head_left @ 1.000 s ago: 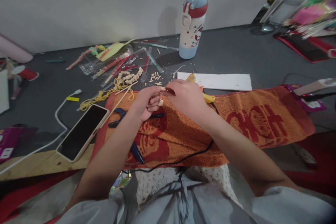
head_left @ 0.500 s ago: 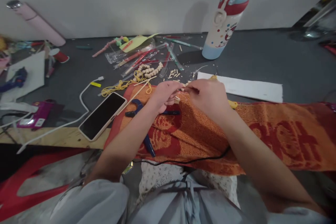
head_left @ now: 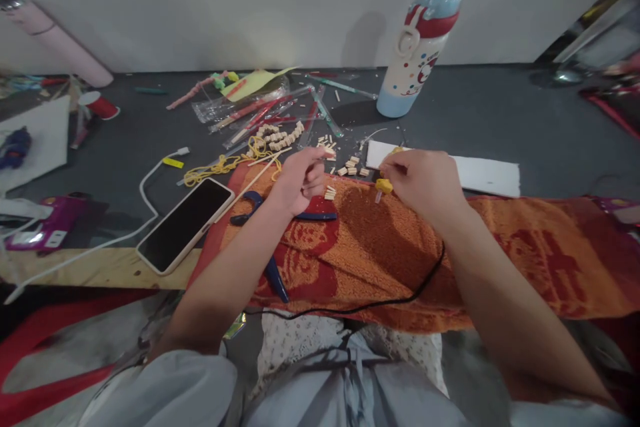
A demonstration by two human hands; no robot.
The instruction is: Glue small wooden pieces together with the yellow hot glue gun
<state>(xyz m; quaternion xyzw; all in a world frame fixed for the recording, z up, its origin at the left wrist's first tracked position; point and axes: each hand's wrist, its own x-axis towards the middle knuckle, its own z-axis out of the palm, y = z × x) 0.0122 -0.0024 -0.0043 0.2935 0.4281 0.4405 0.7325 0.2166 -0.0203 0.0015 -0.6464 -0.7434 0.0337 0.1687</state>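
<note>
My left hand (head_left: 303, 180) is closed, thumb and index finger pinched on a small wooden piece (head_left: 328, 153) that barely shows at the fingertips. Loose short wooden pieces (head_left: 351, 165) lie between my hands, and a few more (head_left: 330, 193) rest on the orange towel (head_left: 370, 260). My right hand (head_left: 423, 180) is wrapped round a yellow glue gun (head_left: 384, 185); a clear stub sticks out of it, and my fingers hide most of its body. Blue-handled pliers (head_left: 274, 277) lie on the towel, partly under my left forearm.
A phone (head_left: 185, 225), yellow cord (head_left: 215, 169) and joined wooden blocks (head_left: 285, 138) lie to the left. Wrapped sticks (head_left: 260, 113) are behind. A water bottle (head_left: 417, 60) stands beyond a white strip (head_left: 485, 175). A black cable (head_left: 400, 301) crosses the towel.
My hands have parted. The right hand has moved right and taken hold of the yellow glue gun; the left has drawn slightly left. Loose wooden pieces between them now show.
</note>
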